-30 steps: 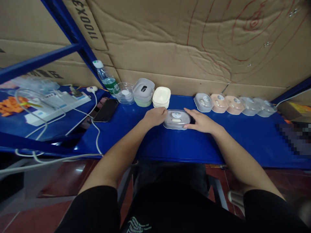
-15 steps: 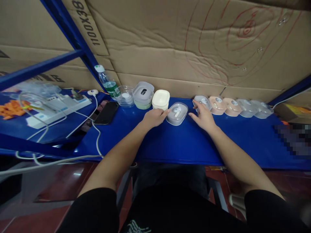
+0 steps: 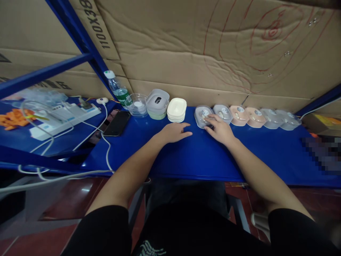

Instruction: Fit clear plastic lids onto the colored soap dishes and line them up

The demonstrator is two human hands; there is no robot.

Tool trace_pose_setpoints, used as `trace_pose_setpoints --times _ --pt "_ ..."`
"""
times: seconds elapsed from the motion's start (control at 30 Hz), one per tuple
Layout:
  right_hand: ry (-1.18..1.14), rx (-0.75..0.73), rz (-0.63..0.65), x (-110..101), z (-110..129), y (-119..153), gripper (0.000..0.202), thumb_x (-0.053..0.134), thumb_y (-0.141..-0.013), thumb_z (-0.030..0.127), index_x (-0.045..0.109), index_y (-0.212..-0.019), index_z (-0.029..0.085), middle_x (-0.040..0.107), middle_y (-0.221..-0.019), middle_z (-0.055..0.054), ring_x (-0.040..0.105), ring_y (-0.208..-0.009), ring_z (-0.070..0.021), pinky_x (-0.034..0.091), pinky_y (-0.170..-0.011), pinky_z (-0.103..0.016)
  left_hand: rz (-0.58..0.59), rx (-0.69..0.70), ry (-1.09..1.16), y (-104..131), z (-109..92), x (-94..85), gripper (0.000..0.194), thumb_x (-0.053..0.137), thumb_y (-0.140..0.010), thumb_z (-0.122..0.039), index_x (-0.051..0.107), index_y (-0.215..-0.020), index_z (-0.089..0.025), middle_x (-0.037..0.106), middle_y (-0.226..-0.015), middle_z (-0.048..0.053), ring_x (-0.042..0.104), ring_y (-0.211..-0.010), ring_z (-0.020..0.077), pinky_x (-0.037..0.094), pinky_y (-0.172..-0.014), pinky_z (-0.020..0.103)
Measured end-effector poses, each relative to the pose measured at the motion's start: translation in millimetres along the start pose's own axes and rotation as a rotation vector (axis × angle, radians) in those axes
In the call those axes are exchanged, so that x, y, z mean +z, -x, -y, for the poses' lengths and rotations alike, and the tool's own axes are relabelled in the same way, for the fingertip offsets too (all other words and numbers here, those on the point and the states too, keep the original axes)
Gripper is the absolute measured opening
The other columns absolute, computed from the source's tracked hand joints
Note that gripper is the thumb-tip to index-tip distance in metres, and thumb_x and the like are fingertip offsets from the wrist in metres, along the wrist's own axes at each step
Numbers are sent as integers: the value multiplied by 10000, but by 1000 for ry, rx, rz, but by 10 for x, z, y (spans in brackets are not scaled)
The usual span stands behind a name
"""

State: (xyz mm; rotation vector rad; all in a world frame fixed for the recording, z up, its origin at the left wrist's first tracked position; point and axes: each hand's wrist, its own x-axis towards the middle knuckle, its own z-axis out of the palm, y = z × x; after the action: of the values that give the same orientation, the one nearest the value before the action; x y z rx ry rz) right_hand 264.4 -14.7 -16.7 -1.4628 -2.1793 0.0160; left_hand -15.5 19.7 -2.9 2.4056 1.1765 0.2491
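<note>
A small grey plastic box with a clear lid (image 3: 203,113) stands on the blue table at the left end of a row of similar boxes. My right hand (image 3: 220,130) grips its right side, thumb at the near corner and fingers over the lid's edge. My left hand (image 3: 174,133) holds nothing, thumb and fingers apart, just in front of a stack of cream lids or shallow trays (image 3: 177,109). In the row beside my right hand stand another grey box (image 3: 223,113), a pink box (image 3: 239,115) and several more.
Left of the cream stack are a grey-lidded container with a green base (image 3: 157,103), a clear round tub (image 3: 136,105), a water bottle (image 3: 118,89) and a phone (image 3: 117,123). A power strip (image 3: 66,121) with white cables lies further left. Cardboard (image 3: 170,49) stands behind the table.
The grey lidded box has moved right and back to the row's left end. My left hand has come off it and opened, while my right hand has come onto it.
</note>
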Motion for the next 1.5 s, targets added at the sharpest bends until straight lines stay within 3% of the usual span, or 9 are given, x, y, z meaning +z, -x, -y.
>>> trace_pose_setpoints --times 0.1,0.23,0.37,0.47,0.77,1.0,1.2,1.4,1.5 --pt "-60 74 -54 -35 -35 4 531 663 -945 458 656 -1428 240 537 -1584 -129 742 -1072 -325 634 -919 -545 -83 -84 -27 -4 -3 -36 662 555 -979 -601 567 -1498 -190 779 -1052 85 721 -999 272 496 -859 350" --pt "-211 -3 -50 -49 58 29 507 641 -965 495 672 -1398 232 575 -1542 -134 756 -843 -227 646 -893 -494 -224 -192 5 -12 19 -76 676 577 -978 -580 508 -1529 -194 781 -1028 75 720 -1040 286 502 -883 357" --pt "-266 -116 43 7 113 49 504 646 -968 525 670 -1398 263 584 -1550 -107 723 -1176 -301 605 -1021 -514 -271 -266 26 -40 85 -89 744 590 -964 -582 434 -1577 -189 780 -1057 89 714 -1087 305 504 -896 366" --pt "-248 -128 16 57 63 41 506 671 -960 504 683 -1387 233 591 -1552 -128 623 -1368 -331 539 -1123 -530 -266 -302 16 -73 145 -71 712 598 -965 -557 456 -1557 -189 785 -1040 79 718 -1079 302 505 -877 361" --pt "-235 -140 -49 16 -23 5 363 678 -971 435 747 -1271 241 772 -1284 -95 731 -1189 -317 564 -1081 -531 -419 -256 88 -106 199 -57 319 646 -968 -389 644 -1242 -226 772 -853 26 732 -898 246 483 -769 340" --pt "-268 -102 -48 51 -10 28 465 686 -963 469 681 -1361 229 767 -1267 -117 754 -1070 -305 597 -992 -518 -510 -143 225 -35 139 -120 252 693 -936 -391 638 -1115 -222 717 -698 -16 689 -713 186 451 -698 299" --pt "-494 109 -228 22 -92 34 594 612 -1001 536 533 -1507 235 786 -1159 -124 767 -941 -278 629 -886 -496 -327 91 309 62 53 -140 261 716 -910 -437 642 -992 -200 681 -648 -28 615 -630 135 426 -646 263" --pt "-454 175 -284 17 -67 43 359 699 -928 522 778 -1092 212 813 -903 -80 761 -767 -248 635 -764 -431 -161 75 223 121 -76 -196 354 704 -894 -547 687 -890 -194 674 -695 -5 595 -680 142 373 -636 279" --pt "-378 99 -212 3 6 50 299 700 -925 479 801 -1046 226 827 -913 -71 762 -744 -238 629 -742 -405 -69 77 201 139 -111 -216 435 659 -913 -591 684 -767 -182 681 -714 20 580 -678 148 349 -621 290"
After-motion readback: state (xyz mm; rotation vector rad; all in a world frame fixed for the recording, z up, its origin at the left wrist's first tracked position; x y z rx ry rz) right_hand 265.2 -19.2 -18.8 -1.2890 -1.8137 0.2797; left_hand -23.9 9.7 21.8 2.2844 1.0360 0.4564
